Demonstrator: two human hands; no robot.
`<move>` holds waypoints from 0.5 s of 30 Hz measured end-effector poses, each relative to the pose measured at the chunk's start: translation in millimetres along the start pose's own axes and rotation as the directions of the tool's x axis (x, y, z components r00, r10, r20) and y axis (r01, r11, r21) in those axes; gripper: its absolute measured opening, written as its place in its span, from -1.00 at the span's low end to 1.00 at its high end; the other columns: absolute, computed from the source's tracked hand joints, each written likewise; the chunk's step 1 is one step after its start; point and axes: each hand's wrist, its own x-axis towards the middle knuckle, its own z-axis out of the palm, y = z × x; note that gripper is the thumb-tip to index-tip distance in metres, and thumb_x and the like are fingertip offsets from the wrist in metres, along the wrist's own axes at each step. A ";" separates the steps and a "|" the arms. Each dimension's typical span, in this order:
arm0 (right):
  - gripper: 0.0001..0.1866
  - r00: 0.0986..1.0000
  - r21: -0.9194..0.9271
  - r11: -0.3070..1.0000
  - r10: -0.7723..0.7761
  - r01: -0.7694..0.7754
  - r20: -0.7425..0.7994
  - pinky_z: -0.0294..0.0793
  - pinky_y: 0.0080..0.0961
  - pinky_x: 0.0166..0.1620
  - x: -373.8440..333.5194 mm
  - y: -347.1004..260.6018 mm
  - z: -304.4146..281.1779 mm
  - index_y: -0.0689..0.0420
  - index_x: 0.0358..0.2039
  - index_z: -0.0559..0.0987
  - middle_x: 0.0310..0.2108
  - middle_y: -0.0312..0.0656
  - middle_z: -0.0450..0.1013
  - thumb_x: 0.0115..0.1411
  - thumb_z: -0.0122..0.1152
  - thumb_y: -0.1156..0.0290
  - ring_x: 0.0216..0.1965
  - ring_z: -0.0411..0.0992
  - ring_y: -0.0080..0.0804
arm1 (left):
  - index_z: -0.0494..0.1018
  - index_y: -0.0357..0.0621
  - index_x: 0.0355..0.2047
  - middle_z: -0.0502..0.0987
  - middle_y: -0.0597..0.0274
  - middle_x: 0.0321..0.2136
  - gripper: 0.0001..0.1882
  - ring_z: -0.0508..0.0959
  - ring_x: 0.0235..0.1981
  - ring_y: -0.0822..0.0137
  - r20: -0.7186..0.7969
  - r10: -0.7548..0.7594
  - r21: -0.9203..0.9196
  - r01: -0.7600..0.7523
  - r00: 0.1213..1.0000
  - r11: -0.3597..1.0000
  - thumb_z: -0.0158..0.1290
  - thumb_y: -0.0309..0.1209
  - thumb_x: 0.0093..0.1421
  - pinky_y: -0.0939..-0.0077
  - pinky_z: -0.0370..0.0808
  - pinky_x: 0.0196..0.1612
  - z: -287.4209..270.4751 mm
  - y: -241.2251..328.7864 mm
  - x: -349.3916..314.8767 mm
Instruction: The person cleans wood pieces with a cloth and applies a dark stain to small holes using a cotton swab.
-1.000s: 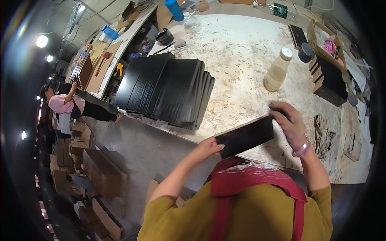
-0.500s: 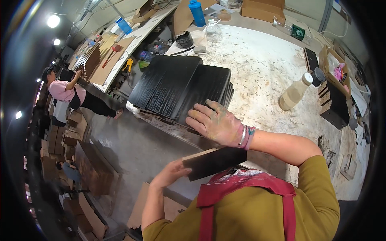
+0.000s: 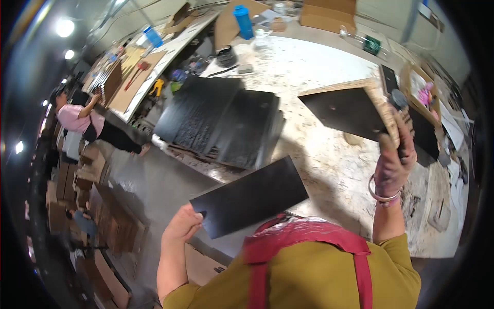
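Note:
My left hand (image 3: 182,222) grips one corner of a flat black board (image 3: 252,198), which is held out in front of my apron with its broad face up. On the right, my raised right hand (image 3: 395,162) is closed on the end of a second board (image 3: 345,109) with a black face and pale bare-wood edges. That board is tilted above the table and hides part of a bottle. Stacked black boards (image 3: 218,121) lie at the table's left side, apart from both hands.
The stained white worktable (image 3: 314,62) carries a black pot (image 3: 226,56), a blue bottle (image 3: 243,21) and an open cardboard box (image 3: 329,15). More dark blocks (image 3: 424,135) stand at its right. A person (image 3: 77,117) in pink works at another table on the left.
My right hand has left the stack and moved right, now with a board in it. My left hand has shifted left, and its board has turned to show its black face.

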 end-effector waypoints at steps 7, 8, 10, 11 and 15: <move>-0.76 0.711 0.511 0.749 0.623 -0.422 -0.326 0.57 -0.50 -0.30 -92.4 98.4 -132.7 0.12 -0.16 0.51 -0.27 -0.25 0.52 0.19 0.15 0.31 -0.32 0.51 -0.45 | 0.32 -0.17 0.05 0.47 0.27 -0.01 -0.62 0.52 -0.09 0.44 -0.145 0.265 -0.126 -0.283 0.953 0.951 0.02 -0.33 0.26 0.69 0.49 -0.15 92.5 32.6 49.8; -0.82 0.674 0.661 0.645 0.685 -0.383 -0.277 0.54 -0.56 -0.42 -105.7 110.3 -138.8 0.12 -0.23 0.53 -0.31 -0.27 0.53 0.20 0.15 0.33 -0.40 0.49 -0.49 | 0.41 -0.12 -0.06 0.53 0.32 -0.14 -0.75 0.54 -0.23 0.48 -0.300 0.216 -0.129 -0.264 0.929 0.956 0.01 -0.36 0.27 0.70 0.50 -0.25 105.8 36.1 54.4; -0.83 0.543 0.787 0.534 0.778 -0.308 -0.316 0.51 -0.58 -0.44 -130.0 114.1 -136.2 0.13 -0.23 0.51 -0.36 -0.23 0.52 0.16 0.17 0.42 -0.42 0.49 -0.45 | 0.41 -0.17 -0.11 0.50 0.24 -0.15 -0.80 0.51 -0.22 0.40 -0.294 0.180 -0.209 -0.247 0.939 0.946 0.00 -0.42 0.27 0.55 0.50 -0.13 84.1 27.6 62.0; -0.84 0.463 0.842 0.475 0.825 -0.257 -0.324 0.50 -0.58 -0.43 -136.4 117.5 -136.2 0.13 -0.24 0.51 -0.36 -0.23 0.52 0.15 0.18 0.44 -0.41 0.48 -0.45 | 0.36 -0.21 -0.04 0.46 0.15 -0.02 -0.74 0.50 -0.02 0.31 -0.272 0.188 -0.241 -0.256 0.944 0.936 -0.01 -0.43 0.27 0.42 0.48 0.06 70.9 25.4 63.7; -0.87 0.466 0.842 0.462 0.831 -0.278 -0.302 0.46 -0.59 -0.46 -161.0 119.5 -150.4 0.13 -0.25 0.49 -0.36 -0.24 0.52 0.17 0.14 0.43 -0.42 0.48 -0.45 | 0.40 -0.09 -0.17 0.50 0.38 -0.33 -0.77 0.55 -0.31 0.53 -0.388 0.240 0.005 -0.259 0.890 0.966 0.04 -0.25 0.27 0.71 0.50 -0.33 96.9 27.2 78.5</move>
